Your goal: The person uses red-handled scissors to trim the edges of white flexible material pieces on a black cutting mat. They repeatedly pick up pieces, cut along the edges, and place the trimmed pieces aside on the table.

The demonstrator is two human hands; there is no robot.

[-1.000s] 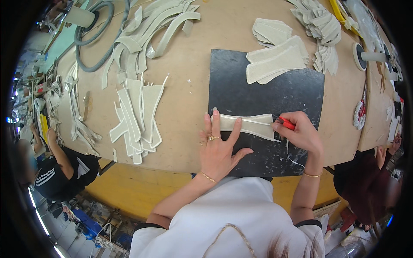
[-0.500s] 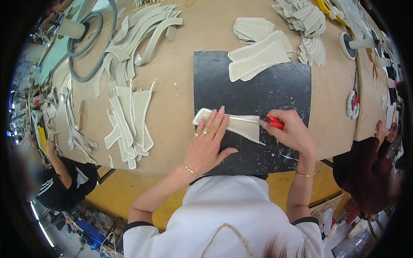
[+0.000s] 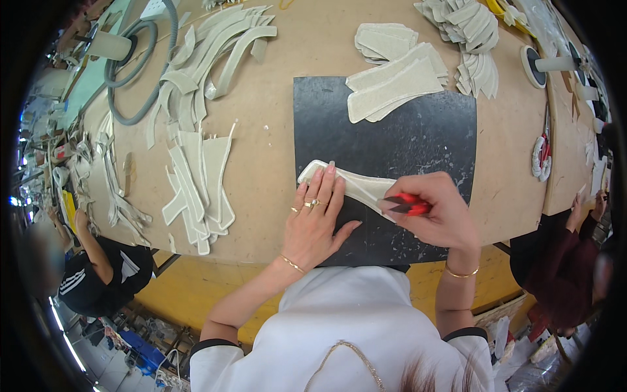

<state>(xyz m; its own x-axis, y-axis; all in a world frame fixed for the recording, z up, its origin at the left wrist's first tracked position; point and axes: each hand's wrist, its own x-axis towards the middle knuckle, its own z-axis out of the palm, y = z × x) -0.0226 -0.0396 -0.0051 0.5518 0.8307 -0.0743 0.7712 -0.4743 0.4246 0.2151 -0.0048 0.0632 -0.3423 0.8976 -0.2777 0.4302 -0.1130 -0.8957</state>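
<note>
A cream, flared fabric-like piece (image 3: 362,185) with a pale raised edging lies on the black mat (image 3: 385,140) in front of me. My left hand (image 3: 318,212) rests flat across its narrow, rounded end, fingers stretched out and thumb apart. Closed in my right hand (image 3: 434,212) is a small red-handled tool (image 3: 410,204) with a dark tip, blurred by motion. The tip is over the lower edging of the piece, whose wide end is partly hidden behind that hand. I cannot tell whether the tool touches the edging.
Stacked cream pieces (image 3: 395,85) overlap the mat's far right edge, with more bundles (image 3: 460,26) beyond. Edged pieces (image 3: 196,189) and curved strips (image 3: 215,52) lie to the left, near a grey hose (image 3: 147,108). Red-handled scissors (image 3: 542,153) lie right. Other people sit on both sides.
My right hand has shifted slightly down and the red tool has swung to the lower edging. The piece has turned a little under my left hand, which stays flat.
</note>
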